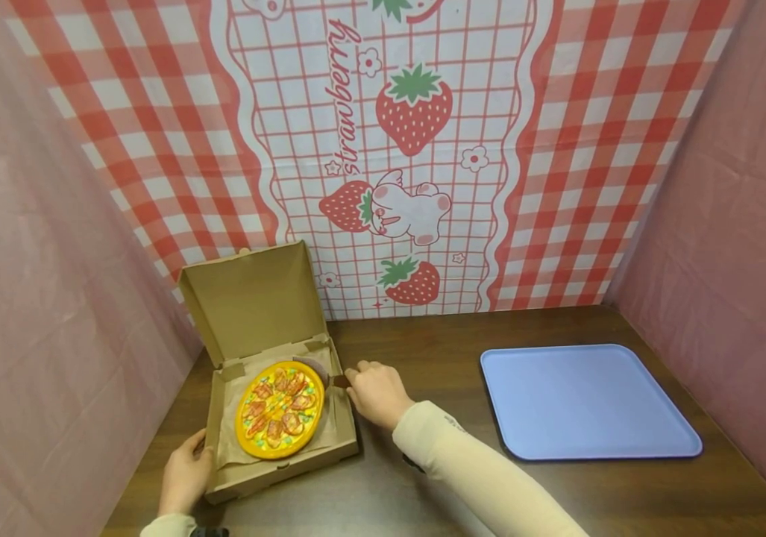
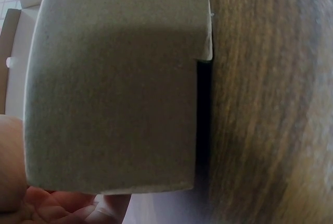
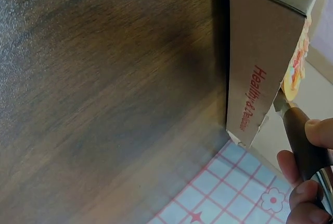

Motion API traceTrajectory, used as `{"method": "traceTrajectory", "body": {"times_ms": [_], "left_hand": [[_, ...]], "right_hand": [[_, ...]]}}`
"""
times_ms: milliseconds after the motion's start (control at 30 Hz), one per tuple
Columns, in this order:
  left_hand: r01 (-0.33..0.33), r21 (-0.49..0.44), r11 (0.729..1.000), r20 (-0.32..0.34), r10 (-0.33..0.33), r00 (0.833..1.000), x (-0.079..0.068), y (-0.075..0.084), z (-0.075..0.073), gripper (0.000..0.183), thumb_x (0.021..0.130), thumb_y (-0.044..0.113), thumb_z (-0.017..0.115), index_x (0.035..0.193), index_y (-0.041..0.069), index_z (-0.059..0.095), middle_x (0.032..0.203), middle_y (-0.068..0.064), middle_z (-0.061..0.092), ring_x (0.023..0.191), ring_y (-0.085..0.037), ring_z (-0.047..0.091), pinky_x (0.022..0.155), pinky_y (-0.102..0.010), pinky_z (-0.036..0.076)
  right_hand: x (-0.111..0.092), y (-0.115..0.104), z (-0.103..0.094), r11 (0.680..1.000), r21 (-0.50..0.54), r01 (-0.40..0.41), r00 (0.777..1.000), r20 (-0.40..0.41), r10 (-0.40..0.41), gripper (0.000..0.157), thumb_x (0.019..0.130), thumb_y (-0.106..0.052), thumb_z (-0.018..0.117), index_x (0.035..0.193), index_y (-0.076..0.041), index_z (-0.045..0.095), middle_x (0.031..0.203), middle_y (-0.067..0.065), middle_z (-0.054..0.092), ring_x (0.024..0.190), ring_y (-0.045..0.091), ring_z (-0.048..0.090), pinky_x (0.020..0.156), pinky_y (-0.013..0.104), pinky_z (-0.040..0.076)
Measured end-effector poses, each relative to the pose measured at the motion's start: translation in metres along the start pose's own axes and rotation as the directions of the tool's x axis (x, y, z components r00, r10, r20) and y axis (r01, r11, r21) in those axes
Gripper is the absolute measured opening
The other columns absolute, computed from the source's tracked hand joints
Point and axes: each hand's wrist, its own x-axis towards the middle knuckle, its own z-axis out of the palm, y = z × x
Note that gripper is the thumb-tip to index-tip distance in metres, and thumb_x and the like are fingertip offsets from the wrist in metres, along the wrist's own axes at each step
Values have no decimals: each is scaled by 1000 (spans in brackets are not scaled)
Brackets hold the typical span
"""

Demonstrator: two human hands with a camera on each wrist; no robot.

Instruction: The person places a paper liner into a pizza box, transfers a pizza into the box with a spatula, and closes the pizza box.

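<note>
A toy-like pizza (image 1: 278, 409) with a yellow crust lies on brown paper in an open cardboard pizza box (image 1: 309, 461), its lid raised at the back. My left hand (image 1: 186, 473) grips the box's left side near the front corner; in the left wrist view the box wall (image 2: 114, 104) hides part of the fingers (image 2: 57, 203). My right hand (image 1: 377, 391) holds a pizza server by its dark handle (image 3: 299, 135) over the box's right wall. The server's greyish blade (image 1: 312, 367) is at the pizza's far right edge, partly hidden by the pizza.
A light blue tray (image 1: 591, 403) lies on the dark wooden table (image 1: 423, 477) to the right. Behind the table hangs a red-and-white strawberry cloth (image 1: 416, 186). Pink curtains (image 1: 711, 224) close off both sides.
</note>
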Motion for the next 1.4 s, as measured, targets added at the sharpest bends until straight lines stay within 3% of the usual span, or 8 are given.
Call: {"method": "traceTrajectory", "body": {"times_ms": [400, 800, 1167, 1400], "left_hand": [[-14, -2, 1000, -14, 14, 1000, 1, 1, 1, 47, 97, 7, 43, 139, -15, 42, 134, -37, 50, 127, -54, 46, 106, -62, 38], [-15, -10, 1000, -16, 15, 1000, 0, 1, 1, 48, 96, 7, 43, 139, -15, 42, 134, -38, 49, 127, -54, 45, 107, -62, 37], [-12, -10, 1000, -19, 12, 1000, 0, -1, 2, 47, 97, 7, 44, 139, -14, 42, 135, -37, 49, 127, -53, 45, 107, -61, 36], [-12, -7, 1000, -22, 11, 1000, -1, -1, 2, 47, 96, 7, 44, 139, -14, 43, 134, -37, 50, 127, -54, 46, 107, -62, 37]], "right_hand": [[2, 3, 2, 999, -13, -46, 999, -12, 46, 22, 85, -30, 74, 100, -14, 72, 81, 3, 66, 70, 20, 63, 52, 33, 53], [2, 4, 2, 998, -17, -61, 997, -51, 60, 19, 84, -30, 74, 94, -15, 72, 78, 2, 63, 68, 19, 61, 50, 33, 52], [0, 7, 2, 996, -27, -81, 994, -80, 79, 23, 83, -27, 75, 103, -15, 73, 86, 3, 66, 73, 20, 63, 54, 33, 54], [-1, 10, 3, 998, -16, -59, 993, -104, 57, 24, 82, -25, 77, 103, -14, 72, 84, 4, 65, 73, 20, 62, 54, 33, 55]]}}
